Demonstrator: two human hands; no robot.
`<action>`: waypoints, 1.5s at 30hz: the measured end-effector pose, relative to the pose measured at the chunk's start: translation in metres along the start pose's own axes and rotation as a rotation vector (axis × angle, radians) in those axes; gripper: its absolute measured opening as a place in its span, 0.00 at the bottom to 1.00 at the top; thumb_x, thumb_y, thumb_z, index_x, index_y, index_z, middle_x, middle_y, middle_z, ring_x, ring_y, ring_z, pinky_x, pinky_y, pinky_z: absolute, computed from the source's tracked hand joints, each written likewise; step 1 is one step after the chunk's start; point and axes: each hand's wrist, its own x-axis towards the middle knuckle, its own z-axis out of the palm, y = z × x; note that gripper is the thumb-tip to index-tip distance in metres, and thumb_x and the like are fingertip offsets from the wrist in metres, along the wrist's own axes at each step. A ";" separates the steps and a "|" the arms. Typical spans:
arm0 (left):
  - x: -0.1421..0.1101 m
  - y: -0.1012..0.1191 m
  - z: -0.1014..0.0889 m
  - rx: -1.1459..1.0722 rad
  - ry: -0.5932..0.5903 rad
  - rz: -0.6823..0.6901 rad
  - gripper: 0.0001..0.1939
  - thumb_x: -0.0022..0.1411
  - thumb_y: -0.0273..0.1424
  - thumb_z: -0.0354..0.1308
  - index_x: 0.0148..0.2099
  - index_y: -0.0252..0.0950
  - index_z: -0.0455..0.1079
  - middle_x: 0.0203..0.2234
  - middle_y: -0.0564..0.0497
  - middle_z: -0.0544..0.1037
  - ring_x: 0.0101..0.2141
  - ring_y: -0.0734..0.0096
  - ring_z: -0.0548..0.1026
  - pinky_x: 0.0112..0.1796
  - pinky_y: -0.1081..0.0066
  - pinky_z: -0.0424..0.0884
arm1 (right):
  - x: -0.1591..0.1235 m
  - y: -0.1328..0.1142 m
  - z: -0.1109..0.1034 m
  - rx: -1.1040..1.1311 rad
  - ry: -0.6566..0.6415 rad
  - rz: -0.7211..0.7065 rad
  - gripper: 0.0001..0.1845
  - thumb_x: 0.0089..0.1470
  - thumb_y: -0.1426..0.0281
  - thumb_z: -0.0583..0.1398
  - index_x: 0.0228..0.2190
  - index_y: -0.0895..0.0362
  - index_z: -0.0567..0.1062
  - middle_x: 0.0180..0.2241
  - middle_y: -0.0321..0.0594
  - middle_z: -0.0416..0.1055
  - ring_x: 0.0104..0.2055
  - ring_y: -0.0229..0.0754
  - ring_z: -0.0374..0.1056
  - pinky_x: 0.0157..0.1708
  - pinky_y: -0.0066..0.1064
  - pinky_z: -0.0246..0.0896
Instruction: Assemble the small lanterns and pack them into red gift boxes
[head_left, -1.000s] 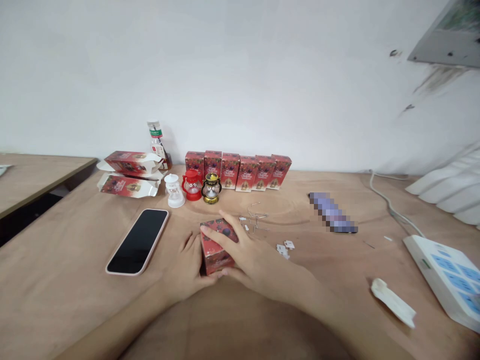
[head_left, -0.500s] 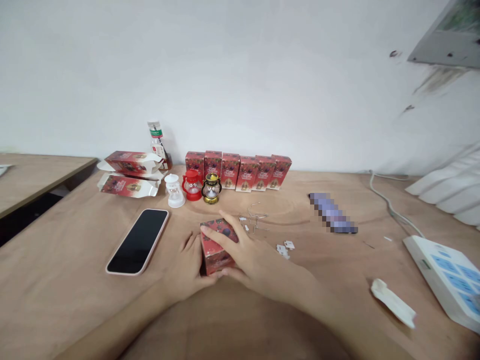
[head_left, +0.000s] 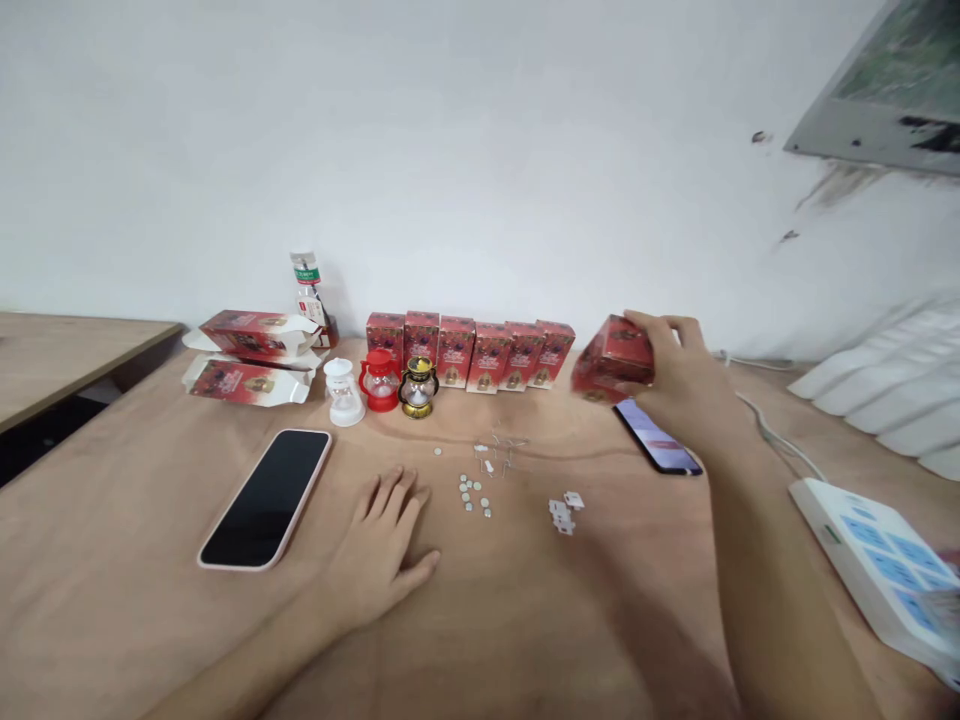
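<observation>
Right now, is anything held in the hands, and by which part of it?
The right hand holds a red box by its right end; the left hand holds nothing.

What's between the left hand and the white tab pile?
Small silvery discs lie between the left hand and the white tab pile, in the head view.

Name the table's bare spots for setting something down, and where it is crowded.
Bare: the near middle, between the left hand and the right forearm; also the patch left of the pink-edged phone. Crowded: the back middle, where red boxes and lanterns stand close together, and the centre, strewn with small discs and white tabs.
</observation>
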 end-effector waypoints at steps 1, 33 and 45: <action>0.000 0.000 0.000 0.005 -0.003 0.000 0.29 0.62 0.45 0.48 0.60 0.34 0.60 0.60 0.37 0.63 0.61 0.46 0.57 0.57 0.46 0.57 | 0.010 0.015 0.009 -0.039 -0.018 0.068 0.35 0.45 0.75 0.60 0.56 0.56 0.59 0.50 0.52 0.58 0.42 0.52 0.68 0.41 0.44 0.66; 0.084 0.006 0.014 -0.035 -0.130 -0.023 0.56 0.52 0.63 0.43 0.67 0.21 0.43 0.64 0.28 0.47 0.65 0.44 0.45 0.61 0.44 0.40 | -0.145 -0.023 0.101 0.134 -0.474 -0.046 0.34 0.61 0.52 0.46 0.63 0.52 0.48 0.66 0.51 0.43 0.69 0.54 0.34 0.62 0.59 0.37; 0.104 0.032 0.024 -0.037 -0.118 -0.091 0.53 0.56 0.59 0.45 0.66 0.18 0.45 0.64 0.26 0.49 0.65 0.41 0.44 0.60 0.40 0.39 | -0.063 -0.015 0.145 0.241 -0.469 -0.171 0.31 0.62 0.57 0.46 0.63 0.54 0.50 0.65 0.51 0.48 0.68 0.47 0.40 0.63 0.52 0.37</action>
